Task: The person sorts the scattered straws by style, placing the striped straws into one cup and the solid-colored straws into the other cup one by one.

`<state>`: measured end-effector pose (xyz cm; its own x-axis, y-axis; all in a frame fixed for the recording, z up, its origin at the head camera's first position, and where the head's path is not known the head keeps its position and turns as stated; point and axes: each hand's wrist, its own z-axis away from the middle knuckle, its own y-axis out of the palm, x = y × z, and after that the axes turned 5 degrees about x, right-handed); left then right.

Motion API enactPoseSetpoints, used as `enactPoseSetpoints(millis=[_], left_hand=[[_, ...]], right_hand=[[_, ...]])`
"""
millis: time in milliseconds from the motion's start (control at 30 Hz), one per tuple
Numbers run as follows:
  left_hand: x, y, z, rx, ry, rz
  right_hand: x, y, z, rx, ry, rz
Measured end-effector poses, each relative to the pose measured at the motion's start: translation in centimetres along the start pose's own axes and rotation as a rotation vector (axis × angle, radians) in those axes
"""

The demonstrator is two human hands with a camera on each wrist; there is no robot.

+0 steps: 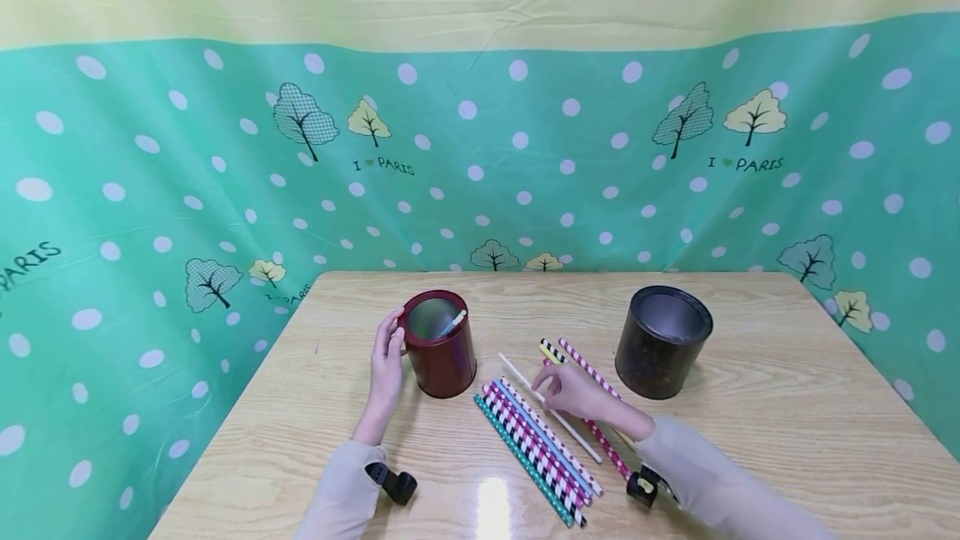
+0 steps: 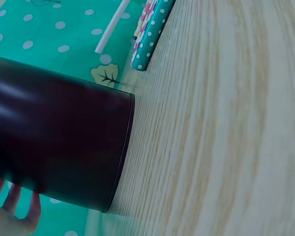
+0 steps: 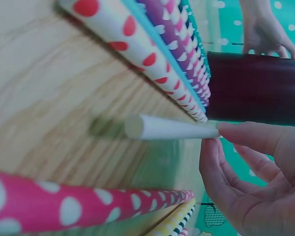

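On the pale wood surface (image 1: 255, 457), a row of straws (image 1: 537, 450) lies near and right of the red can (image 1: 442, 361). Past that row, the right hand (image 1: 573, 394) pinches a white straw (image 1: 570, 430). The left hand (image 1: 386, 357) rests loose fingers on the red can's left side. A black can (image 1: 658, 357) stands well to its right. A dotted green cloth (image 1: 442, 157) hangs behind the red can. Only the head view shows another straw (image 1: 452, 324) inside it.

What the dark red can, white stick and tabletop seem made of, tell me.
Dark red can: probably painted metal, glossy, given its rimmed edge and highlights.
White stick: perhaps paper or plastic, matt, as it shows no sharp glint.
Tabletop: wood or wood-look laminate, glossy, showing grain and a bright reflection.
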<state>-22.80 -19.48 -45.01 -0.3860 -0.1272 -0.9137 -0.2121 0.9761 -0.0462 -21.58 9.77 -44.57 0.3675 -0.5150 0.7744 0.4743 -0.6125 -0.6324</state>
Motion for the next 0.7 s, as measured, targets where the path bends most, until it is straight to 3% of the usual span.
enactPoseSetpoints(millis=[167,400,700], left_hand=[[-0.5,0.0,0.0,0.013,-0.036,0.025],[-2.7,0.5,0.5,0.002,-0.055,-0.007],[-2.9,0.4,0.5,0.001,-0.069,0.025]], right_hand=[[0.4,-0.5,-0.2,-0.030,-0.010,-0.025],[0.8,-1.1,-0.3,-0.089,0.035,-0.149],[2.9,-1.8,-0.7,-0.189,0.078,-0.329]])
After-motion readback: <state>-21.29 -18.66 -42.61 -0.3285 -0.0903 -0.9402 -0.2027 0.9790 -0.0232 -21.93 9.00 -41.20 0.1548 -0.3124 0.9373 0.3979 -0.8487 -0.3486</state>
